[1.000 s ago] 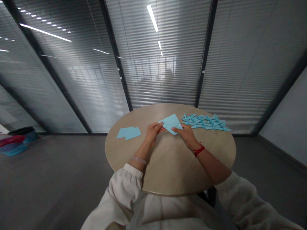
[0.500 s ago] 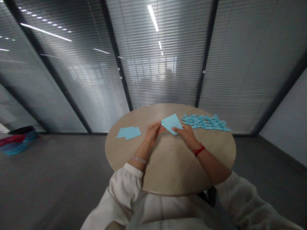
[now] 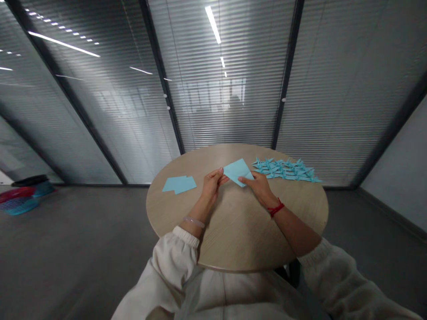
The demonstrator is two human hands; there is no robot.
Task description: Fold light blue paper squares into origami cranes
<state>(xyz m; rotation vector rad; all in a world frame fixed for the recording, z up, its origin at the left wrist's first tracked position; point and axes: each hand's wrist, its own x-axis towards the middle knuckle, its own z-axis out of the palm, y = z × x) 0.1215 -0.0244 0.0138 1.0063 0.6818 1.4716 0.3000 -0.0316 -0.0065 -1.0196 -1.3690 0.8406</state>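
Note:
A light blue sheet of folded paper [image 3: 237, 170] is held between my two hands above the round wooden table [image 3: 247, 231]. My left hand [image 3: 212, 183] pinches its left corner. On its lower right edge, my right hand [image 3: 259, 184] grips with the thumb on top and the fingers behind. Light blue paper sheets [image 3: 179, 184] lie overlapping to the left of my left hand. Several folded blue paper cranes [image 3: 285, 170] stand in close rows beyond my right hand.
Behind the table rises a glass partition [image 3: 230, 111] with blinds and dark frames. Blue and red baskets [image 3: 20, 202] sit on the grey floor at far left. A pale wall [image 3: 396, 178] stands at the right.
Both hands and the folded paper have shifted very slightly to the left; the grip is the same. The loose sheets and the cranes have not moved.

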